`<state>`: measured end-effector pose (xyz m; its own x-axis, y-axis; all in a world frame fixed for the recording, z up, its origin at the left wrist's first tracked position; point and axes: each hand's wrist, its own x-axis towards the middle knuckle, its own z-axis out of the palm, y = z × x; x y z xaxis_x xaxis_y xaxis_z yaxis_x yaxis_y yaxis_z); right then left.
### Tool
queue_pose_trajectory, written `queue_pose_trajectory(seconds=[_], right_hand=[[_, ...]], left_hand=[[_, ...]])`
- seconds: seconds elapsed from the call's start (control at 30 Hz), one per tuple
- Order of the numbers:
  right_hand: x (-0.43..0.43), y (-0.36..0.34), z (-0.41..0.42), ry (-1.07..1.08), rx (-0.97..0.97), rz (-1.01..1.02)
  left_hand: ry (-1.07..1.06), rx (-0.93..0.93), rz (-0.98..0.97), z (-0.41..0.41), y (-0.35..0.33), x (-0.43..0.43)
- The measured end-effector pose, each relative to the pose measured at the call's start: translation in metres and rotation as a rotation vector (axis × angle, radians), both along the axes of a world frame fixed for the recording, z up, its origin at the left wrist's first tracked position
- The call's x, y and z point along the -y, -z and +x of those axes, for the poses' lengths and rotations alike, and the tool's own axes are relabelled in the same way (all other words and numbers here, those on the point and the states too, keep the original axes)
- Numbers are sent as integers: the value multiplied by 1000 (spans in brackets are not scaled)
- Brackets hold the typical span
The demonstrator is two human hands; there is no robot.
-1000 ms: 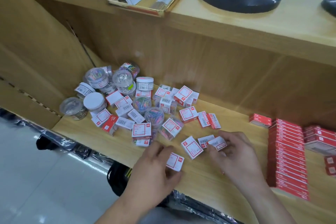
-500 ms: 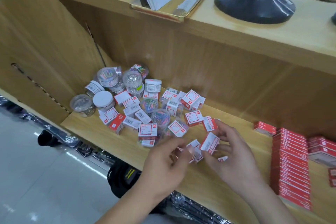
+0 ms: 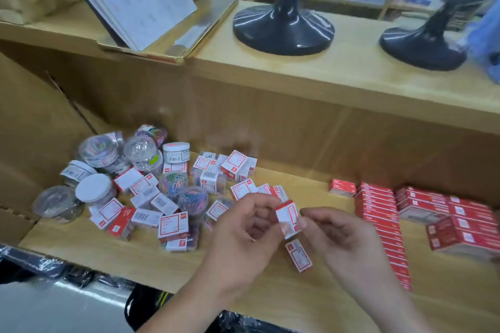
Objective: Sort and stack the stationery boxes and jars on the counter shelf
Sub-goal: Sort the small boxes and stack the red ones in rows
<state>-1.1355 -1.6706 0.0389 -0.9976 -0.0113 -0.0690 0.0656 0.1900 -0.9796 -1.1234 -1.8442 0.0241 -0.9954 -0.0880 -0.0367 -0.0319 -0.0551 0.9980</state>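
Over the shelf (image 3: 81,246), your left hand (image 3: 243,232) and right hand (image 3: 343,240) pinch one small box (image 3: 287,214).
Both hands curl inward, left thumb pressed on its label, forearms angling in from below.

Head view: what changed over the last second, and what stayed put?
Both hands rose off the shelf and came together: the left hand and right hand now pinch small boxes gathered from the loose ones in front. One more box shows just below them. The jars and red stacks stayed put.
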Motion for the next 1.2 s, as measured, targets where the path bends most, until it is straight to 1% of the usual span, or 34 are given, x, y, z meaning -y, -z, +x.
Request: queue_pose_trajectory(seconds=[0.07,0.13,0.17,0.23,0.27,0.33,0.4,0.47,0.53,0.57,0.7,0.8,0.87,0.97,1.03,1.2], right_hand=[[-1,-8,2,41,-2,-8],[-1,-15,0,22,61,-114],[-1,-18,-1,21,94,-172],[-2,-20,-4,41,103,-231],[-3,-18,-5,60,108,-236],[-9,-15,-7,87,134,-242],[-14,-16,-7,72,158,-247],[-17,-15,-9,38,148,-225],[-17,-16,-10,-10,134,-186],[-16,-16,-11,-36,130,-163],[-17,-18,-14,-98,98,-93],[-24,-15,-16,-95,61,-61],[-29,-11,-18,-58,77,-82],[-42,-10,-23,40,131,-172],[-51,-11,-25,54,170,-213],[-68,-13,-29,39,184,-202]], left_hand=[[-7,-157,-254,-3,3,-5],[7,-409,-583,-8,7,-7],[7,-521,-686,-10,8,-8],[0,-674,-730,-12,11,-13],[3,-702,-713,-12,12,-14],[5,-656,-642,-12,16,-12],[-32,-503,-549,-10,18,-6],[-53,-334,-407,-8,16,-4],[-20,-189,-284,-6,12,-6],[-2,-151,-258,-6,9,-7],[68,-73,-226,-10,6,-8],[103,-72,-284,-17,9,-11],[125,-60,-300,-21,12,-13],[158,27,-225,-30,17,-25],[173,90,-154,-36,17,-33],[200,116,-96,-43,16,-49]])
